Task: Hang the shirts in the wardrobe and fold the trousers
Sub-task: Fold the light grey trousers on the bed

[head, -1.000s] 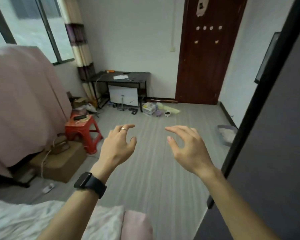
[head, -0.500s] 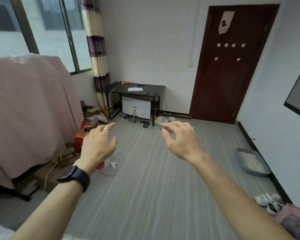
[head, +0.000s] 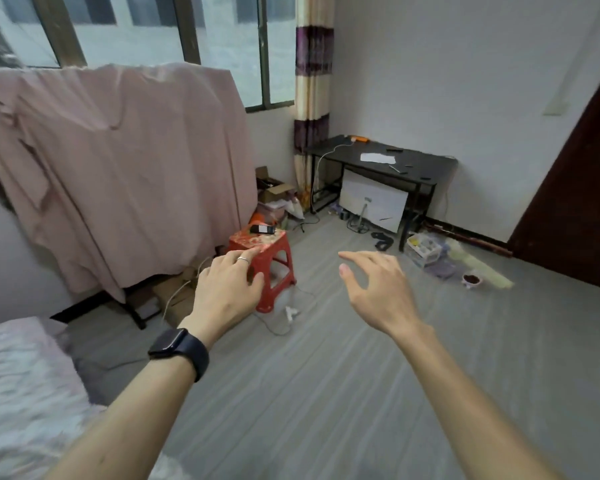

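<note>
Nearest, below and left of the left forearm, the corner of a bed with pale crumpled bedding (head: 14, 393) is seen. A black smartwatch (head: 179, 349) is worn on the left wrist. The left hand (head: 227, 292) is held out palm down, fingers loosely spread, with a thin silver ring (head: 242, 260) on one finger; nothing is gripped. The right hand (head: 378, 292) is held out beside it, apart from it, fingers relaxed and slightly curved, and nothing is held.

Under both hands a grey striped floor (head: 326, 393) is spread. Just beyond the left hand's fingertips a red plastic stool (head: 274, 268) stands, with a small dark device (head: 262, 229) laid on top. A large pink cloth (head: 136, 168) is draped over a dark-legged rack to the left of and beyond the left hand; whether it is a shirt cannot be told. Beyond the right hand a black desk (head: 388, 164) is set against the white wall, with a striped curtain (head: 314, 81) hung to its left and a dark brown door (head: 575, 188) at the far right.
</note>
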A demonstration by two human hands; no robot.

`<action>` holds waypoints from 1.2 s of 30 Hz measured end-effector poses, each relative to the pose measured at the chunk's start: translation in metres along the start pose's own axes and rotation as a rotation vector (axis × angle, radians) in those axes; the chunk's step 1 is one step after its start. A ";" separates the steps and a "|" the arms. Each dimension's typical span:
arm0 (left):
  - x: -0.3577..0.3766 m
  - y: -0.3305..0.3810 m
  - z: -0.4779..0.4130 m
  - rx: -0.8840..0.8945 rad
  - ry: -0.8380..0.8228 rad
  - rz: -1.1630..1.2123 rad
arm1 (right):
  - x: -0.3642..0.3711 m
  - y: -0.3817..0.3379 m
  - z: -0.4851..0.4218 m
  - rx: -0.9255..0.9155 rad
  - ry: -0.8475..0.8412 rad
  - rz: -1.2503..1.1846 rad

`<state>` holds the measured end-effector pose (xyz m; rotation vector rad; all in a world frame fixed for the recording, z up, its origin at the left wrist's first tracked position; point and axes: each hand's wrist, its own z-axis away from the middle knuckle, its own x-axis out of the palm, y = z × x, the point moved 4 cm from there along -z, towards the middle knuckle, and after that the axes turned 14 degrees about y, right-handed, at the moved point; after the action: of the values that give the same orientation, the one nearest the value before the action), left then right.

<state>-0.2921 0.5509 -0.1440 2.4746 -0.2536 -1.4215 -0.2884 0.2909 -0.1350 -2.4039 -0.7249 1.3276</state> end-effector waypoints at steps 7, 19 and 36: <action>0.087 -0.011 -0.042 -0.298 -0.024 0.011 | 0.076 0.055 -0.092 -0.096 -0.196 -0.110; 0.046 -0.137 -0.012 -0.717 0.112 -0.117 | 0.226 -0.079 -0.138 -0.410 -0.490 -0.360; -0.041 -0.424 -0.034 -1.216 0.330 -0.292 | 0.491 -0.373 -0.184 -0.832 -0.784 -0.577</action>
<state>-0.2775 0.9688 -0.2308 1.6448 0.8223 -0.7818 -0.0189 0.8715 -0.1999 -1.7428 -2.3443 1.9059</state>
